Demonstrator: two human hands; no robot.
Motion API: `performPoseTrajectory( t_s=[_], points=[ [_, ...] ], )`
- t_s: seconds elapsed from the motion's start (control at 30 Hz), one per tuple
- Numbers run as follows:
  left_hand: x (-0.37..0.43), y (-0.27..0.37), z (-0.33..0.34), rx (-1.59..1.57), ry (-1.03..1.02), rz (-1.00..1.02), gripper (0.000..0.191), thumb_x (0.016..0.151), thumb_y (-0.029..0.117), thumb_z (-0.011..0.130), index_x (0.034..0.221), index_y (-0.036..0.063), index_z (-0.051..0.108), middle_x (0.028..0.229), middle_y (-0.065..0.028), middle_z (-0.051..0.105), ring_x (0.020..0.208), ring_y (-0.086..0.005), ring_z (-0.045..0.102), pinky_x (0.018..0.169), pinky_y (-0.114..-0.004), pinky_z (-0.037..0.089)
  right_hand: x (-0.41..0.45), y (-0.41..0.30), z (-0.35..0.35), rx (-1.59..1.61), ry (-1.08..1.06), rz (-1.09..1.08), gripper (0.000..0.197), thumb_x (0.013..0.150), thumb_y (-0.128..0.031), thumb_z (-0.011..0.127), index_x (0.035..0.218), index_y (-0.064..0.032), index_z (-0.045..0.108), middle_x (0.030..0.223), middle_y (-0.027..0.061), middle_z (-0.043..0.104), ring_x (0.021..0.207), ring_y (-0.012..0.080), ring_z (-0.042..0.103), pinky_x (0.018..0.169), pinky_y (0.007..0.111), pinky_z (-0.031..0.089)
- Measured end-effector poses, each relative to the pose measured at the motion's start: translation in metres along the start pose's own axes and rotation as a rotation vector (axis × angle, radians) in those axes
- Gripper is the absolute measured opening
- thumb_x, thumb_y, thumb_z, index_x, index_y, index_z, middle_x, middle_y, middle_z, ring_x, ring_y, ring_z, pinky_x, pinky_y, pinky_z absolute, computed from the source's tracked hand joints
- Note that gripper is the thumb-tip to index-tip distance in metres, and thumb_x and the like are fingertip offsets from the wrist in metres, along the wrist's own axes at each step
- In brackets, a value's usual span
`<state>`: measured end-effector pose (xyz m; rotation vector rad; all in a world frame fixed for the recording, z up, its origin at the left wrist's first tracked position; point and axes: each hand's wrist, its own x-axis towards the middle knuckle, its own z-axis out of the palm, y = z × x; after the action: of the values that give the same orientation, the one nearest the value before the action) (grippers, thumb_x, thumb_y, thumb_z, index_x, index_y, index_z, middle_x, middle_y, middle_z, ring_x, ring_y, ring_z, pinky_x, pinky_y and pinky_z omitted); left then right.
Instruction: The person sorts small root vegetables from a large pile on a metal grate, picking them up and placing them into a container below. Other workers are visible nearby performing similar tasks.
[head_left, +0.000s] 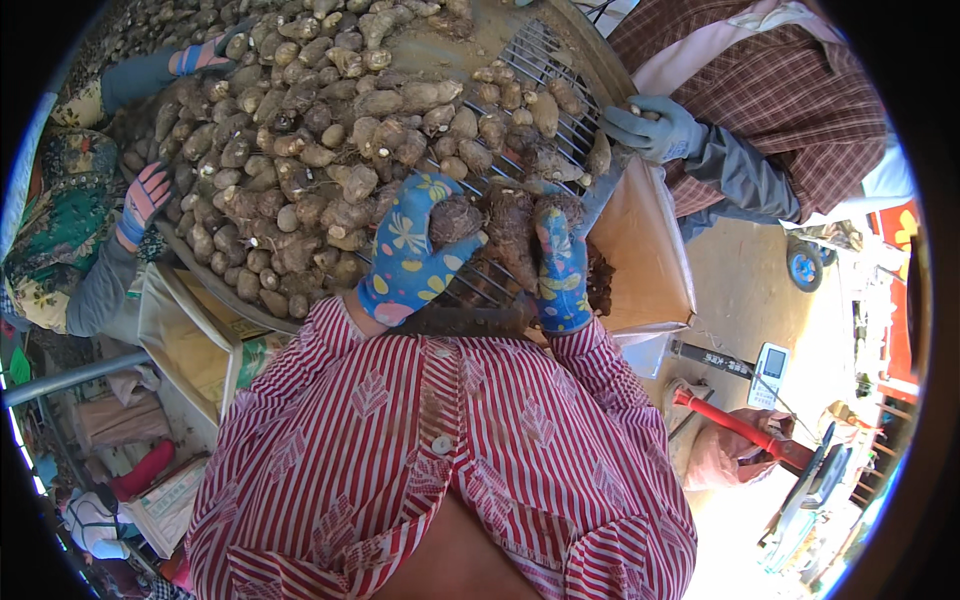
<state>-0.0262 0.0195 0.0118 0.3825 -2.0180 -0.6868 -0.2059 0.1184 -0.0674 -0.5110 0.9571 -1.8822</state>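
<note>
My left hand, in a blue flowered glove, is curled around a dark round taro corm above a metal-bar grate. Close by on the right, my right hand, gloved alike, lies against a large fibrous brown taro corm. Part of another dark corm shows behind its fingers. The palm side of my right hand is hidden, so its hold cannot be made out fully. A big heap of small taro corms covers the round table beyond and to the left of my hands.
A co-worker's grey-gloved hand holds a small piece at the right rim. Another person's gloved hands are at the heap's left edge. Open lined boxes stand at the right and lower left. A red-handled tool is at far right.
</note>
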Motion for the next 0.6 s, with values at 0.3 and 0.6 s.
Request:
performPoseTrajectory(
  t_s=[0.3,0.6],
  points=[
    [0.004,0.016,-0.029,-0.686,-0.26,-0.931,0.057,0.089,0.013,0.081,0.137,0.004,0.052,0.126,-0.0089,0.064,0.113,-0.0183,0.064,0.097,-0.033,0.054,-0.008,-0.064,0.07,-1.424,-0.118,-0.827,0.052,0.073,-0.019,0.086,0.123,-0.018,0.07,0.14,0.0158,0.056,0.123,0.0395,0.057,0.103,0.049,0.048],
    [-0.022,0.011,-0.053,-0.539,-0.477,-0.837,0.057,0.092,0.032,0.081,0.132,-0.0026,0.061,0.118,-0.0067,0.069,0.106,-0.0138,0.066,0.092,-0.032,0.055,-0.035,-0.084,0.051,-0.825,-0.477,-0.222,0.081,0.084,-0.021,0.085,0.153,-0.005,0.045,0.155,0.0201,0.046,0.142,0.0359,0.047,0.118,0.043,0.039]
  ],
)
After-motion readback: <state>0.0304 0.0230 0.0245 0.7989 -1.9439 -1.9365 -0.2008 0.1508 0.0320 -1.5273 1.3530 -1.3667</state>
